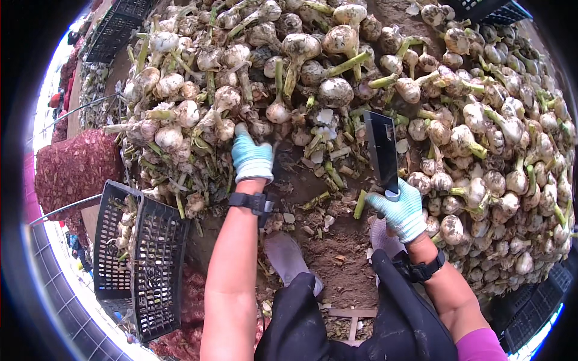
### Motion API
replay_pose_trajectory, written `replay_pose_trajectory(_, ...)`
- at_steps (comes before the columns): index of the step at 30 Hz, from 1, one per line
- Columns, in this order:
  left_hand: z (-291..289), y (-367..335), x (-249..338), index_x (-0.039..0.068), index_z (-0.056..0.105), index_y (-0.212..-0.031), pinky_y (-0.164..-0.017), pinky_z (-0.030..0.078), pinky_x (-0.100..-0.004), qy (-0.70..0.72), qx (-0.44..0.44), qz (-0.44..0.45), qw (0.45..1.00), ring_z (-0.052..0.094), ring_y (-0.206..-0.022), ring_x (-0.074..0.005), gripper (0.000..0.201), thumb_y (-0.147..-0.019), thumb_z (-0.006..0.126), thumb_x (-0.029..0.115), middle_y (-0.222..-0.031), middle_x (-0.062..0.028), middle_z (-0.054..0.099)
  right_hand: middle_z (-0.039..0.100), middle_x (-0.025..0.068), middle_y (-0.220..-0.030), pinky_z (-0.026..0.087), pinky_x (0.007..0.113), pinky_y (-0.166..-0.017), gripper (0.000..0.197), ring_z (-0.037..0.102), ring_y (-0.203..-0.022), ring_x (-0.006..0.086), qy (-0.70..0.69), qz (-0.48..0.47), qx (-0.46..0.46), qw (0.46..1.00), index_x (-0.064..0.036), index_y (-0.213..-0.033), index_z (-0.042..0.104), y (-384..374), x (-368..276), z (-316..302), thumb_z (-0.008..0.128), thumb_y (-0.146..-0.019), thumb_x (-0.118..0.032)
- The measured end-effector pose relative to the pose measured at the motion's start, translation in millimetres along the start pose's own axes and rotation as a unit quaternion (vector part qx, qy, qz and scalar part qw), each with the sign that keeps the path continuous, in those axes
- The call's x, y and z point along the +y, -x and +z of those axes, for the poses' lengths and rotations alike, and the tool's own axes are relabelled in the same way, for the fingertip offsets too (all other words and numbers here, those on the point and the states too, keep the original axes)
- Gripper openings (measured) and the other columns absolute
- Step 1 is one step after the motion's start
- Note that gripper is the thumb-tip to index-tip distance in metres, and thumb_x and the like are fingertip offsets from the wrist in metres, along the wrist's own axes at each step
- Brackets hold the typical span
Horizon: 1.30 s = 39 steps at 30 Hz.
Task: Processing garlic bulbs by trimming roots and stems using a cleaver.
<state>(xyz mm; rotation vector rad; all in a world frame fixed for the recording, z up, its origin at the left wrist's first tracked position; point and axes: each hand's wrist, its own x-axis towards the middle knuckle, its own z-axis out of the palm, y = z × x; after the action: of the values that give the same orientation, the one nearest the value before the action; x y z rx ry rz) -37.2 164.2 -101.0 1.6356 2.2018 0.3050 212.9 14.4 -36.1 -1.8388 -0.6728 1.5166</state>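
Observation:
My left hand [251, 157], in a pale blue and white glove, reaches to the near edge of a heap of garlic bulbs [226, 98]. Its thumb stands apart from the fingers, whose tips are beside a soil-stained garlic bulb [224, 129]; no firm grip shows. In a matching glove, my right hand [402, 210] is closed round the handle of a cleaver [382, 150]. The broad dark blade points away from me, upright in the view, over cut stems and loose skins. Close to the right hand's thumb lies a cut green garlic stem [360, 204].
More garlic bulbs [481, 186] are piled along the right. At the left stand a black plastic crate [159, 271] and a full red mesh sack [78, 171]. Another black crate [117, 30] is at the far left. My shoes [293, 259] rest on brown soil [340, 265].

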Motion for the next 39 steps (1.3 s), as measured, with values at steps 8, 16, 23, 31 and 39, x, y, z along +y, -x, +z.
replay_pose_trajectory(8, -22.3, 56.2, -31.9, 0.01, 0.048, -0.12, -0.081, 0.048, -0.0389, -0.025, -0.133, 0.107, 0.985, 0.06, -0.092, -0.032, 0.066, -0.062, 0.076, 0.025, -0.107, -0.0173, 0.059, 0.062, 0.0008, -0.073, 0.046, 0.024, -0.06, 0.028, 0.055, -0.064, 0.0071, 0.051, 0.022, 0.017, 0.998, -0.0015, -0.089, 0.061, 12.3, 24.5, -11.4, 0.074, -0.069, -0.015)
replay_pose_trajectory(16, 4.6, 50.8, 27.5, 0.004, 0.03, -0.133, -0.08, 0.047, -0.0412, -0.18, -0.154, 0.073, 0.969, 0.058, -0.092, -0.0335, 0.091, -0.062, 0.076, 0.038, -0.107, -0.0189, 0.054, 0.064, 0.0034, -0.074, 0.048, 0.027, -0.064, 0.032, 0.057, -0.066, 0.0109, 0.046, 0.063, 0.008, 0.997, -0.0012, -0.089, 0.061, 0.2, 76.4, -11.7, 0.076, -0.066, -0.018)
replay_pose_trajectory(23, 6.7, 36.7, 19.5, 0.004, 0.043, -0.121, -0.077, 0.049, -0.0401, -0.096, -0.165, 0.046, 0.981, 0.06, -0.088, -0.0333, 0.072, -0.06, 0.075, 0.023, -0.096, -0.0183, 0.06, 0.066, 0.0047, -0.076, 0.049, 0.027, -0.064, 0.028, 0.06, -0.068, 0.0116, 0.04, 0.06, -0.001, 0.997, -0.0017, -0.085, 0.062, -1.4, 76.0, -9.4, 0.075, -0.066, -0.017)
replay_pose_trajectory(31, -56.9, 96.9, -18.6, 0.005, 0.054, -0.109, -0.078, 0.049, -0.0357, 0.064, -0.054, 0.23, 0.969, 0.059, -0.092, -0.0299, 0.052, -0.058, 0.065, 0.007, -0.098, -0.0142, 0.057, 0.065, 0.004, -0.075, 0.049, 0.027, -0.063, 0.027, 0.058, -0.066, 0.0099, 0.049, 0.05, 0.003, 0.998, -0.0017, -0.084, 0.062, 1.4, 68.4, -16.2, 0.075, -0.067, -0.018)
replay_pose_trajectory(39, -13.3, 40.0, 10.7, 0.016, 0.034, -0.132, -0.081, 0.048, -0.0423, -0.18, -0.196, 0.08, 0.961, 0.055, -0.095, -0.0418, 0.079, -0.062, 0.07, 0.018, -0.112, -0.0235, 0.046, 0.064, 0.0021, -0.075, 0.047, 0.026, -0.063, 0.026, 0.056, -0.066, 0.009, 0.041, 0.053, 0.005, 0.998, -0.0018, -0.085, 0.062, 1.4, 67.6, -17.3, 0.075, -0.068, -0.016)
